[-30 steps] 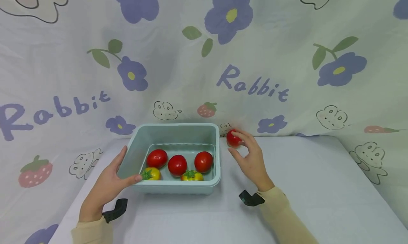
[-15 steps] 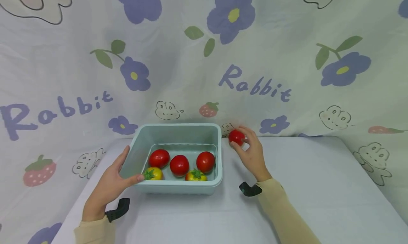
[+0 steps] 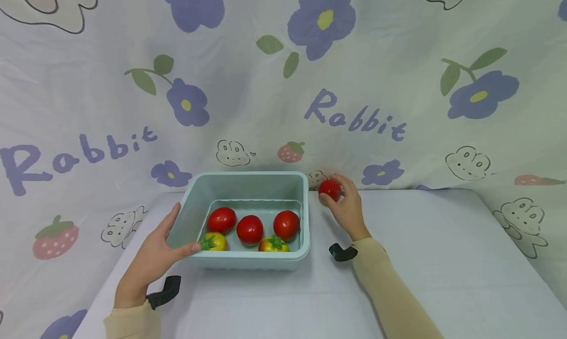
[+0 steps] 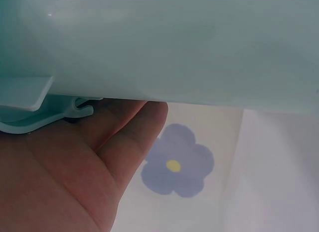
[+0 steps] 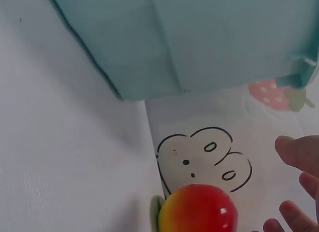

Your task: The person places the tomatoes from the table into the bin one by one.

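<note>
A pale blue-green plastic bin (image 3: 243, 263) stands on the table, with red tomatoes (image 3: 250, 230) and yellowish, green-topped tomatoes (image 3: 214, 241) inside. My left hand (image 3: 155, 250) holds its near left corner, thumb over the rim and fingers along the outer side; some fingers are hidden behind the bin in the left wrist view. Right of the bin, another tomato (image 3: 329, 190) rests by the backdrop. It shows red, yellow and a bit of green in the right wrist view. My right hand (image 3: 347, 208) reaches around it, but its loosely bent fingers (image 5: 299, 152) stand apart from it.
A white cloth covers the table (image 3: 421, 260). Close behind the bin hangs a printed cloth backdrop (image 3: 248, 112) with flowers, rabbits and strawberries. Each wrist carries a black strap mount (image 3: 343, 252).
My right hand has shifted slightly forward and left around the lone tomato, its thumb now overlapping the front of it. The left hand and bin keep their places; the head view has turned slightly.
</note>
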Demonstrator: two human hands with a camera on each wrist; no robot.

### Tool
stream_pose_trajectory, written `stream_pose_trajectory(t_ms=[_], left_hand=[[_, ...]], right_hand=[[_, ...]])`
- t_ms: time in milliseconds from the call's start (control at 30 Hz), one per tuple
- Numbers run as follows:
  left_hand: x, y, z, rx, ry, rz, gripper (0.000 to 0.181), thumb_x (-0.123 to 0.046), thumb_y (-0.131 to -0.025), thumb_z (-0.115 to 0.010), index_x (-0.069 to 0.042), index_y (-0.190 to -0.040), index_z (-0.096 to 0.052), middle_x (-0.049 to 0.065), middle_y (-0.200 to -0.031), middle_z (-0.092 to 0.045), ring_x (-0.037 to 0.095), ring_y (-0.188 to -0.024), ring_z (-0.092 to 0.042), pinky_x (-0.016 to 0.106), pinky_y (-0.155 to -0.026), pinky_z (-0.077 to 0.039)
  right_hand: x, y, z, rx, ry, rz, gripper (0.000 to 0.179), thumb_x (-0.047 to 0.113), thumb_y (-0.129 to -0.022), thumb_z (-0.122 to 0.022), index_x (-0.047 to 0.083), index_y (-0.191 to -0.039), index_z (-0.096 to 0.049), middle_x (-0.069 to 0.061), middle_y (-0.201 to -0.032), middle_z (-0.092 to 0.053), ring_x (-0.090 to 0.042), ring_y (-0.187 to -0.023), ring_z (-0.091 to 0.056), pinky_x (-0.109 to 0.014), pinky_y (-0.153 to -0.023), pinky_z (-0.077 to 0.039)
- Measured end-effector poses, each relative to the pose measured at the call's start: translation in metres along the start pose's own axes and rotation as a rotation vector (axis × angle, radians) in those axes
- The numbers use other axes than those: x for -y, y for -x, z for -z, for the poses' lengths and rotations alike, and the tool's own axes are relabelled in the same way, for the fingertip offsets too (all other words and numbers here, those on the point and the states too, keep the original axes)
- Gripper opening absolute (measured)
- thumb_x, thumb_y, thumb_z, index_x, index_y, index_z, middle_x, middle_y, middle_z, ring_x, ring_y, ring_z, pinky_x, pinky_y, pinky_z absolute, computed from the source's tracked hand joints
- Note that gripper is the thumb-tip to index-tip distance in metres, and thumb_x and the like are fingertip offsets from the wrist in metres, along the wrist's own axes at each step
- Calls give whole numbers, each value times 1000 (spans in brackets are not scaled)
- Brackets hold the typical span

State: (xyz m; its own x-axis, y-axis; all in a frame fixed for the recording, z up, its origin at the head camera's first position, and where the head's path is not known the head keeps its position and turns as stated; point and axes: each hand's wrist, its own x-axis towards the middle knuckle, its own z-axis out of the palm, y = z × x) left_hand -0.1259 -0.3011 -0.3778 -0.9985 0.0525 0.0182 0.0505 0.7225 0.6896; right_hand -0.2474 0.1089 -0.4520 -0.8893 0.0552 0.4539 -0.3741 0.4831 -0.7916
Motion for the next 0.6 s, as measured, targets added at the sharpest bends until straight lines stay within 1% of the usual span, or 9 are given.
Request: stream_pose_trajectory(t_ms=[167, 300, 600], left_hand=[[1, -1, 0, 1, 5, -5, 102, -33, -78, -73, -23, -150, -2, 18, -152, -15, 46, -129, -26, 71, -91, -28], [1, -1, 1, 2, 9, -18, 101, -33, -78, -73, -25, -150, -2, 17, -153, -14, 45, -131, -24, 71, -93, -27], [-1, 0, 1, -3, -1, -3, 101, -34, -78, -73, -22, -150, -2, 19, -152, -15, 46, -129, -26, 72, -92, -27]], right_hand=[[-8, -2, -5, -9, 28, -47, 52, 22, -80, -73, 12, -127, -53, -5, -135, -47, -27, -124, -38, -54, -96, -40], [-14, -2, -7, -17, 29, -58, 53, 19, -78, -74, 11, -126, -54, -7, -134, -47, -28, -125, -35, -56, -98, -36], [-25, -2, -11, 13, -4, -140, 57, 18, -78, -74, 12, -130, -50, -6, -133, -46, -25, -122, -38, -48, -96, -41]])
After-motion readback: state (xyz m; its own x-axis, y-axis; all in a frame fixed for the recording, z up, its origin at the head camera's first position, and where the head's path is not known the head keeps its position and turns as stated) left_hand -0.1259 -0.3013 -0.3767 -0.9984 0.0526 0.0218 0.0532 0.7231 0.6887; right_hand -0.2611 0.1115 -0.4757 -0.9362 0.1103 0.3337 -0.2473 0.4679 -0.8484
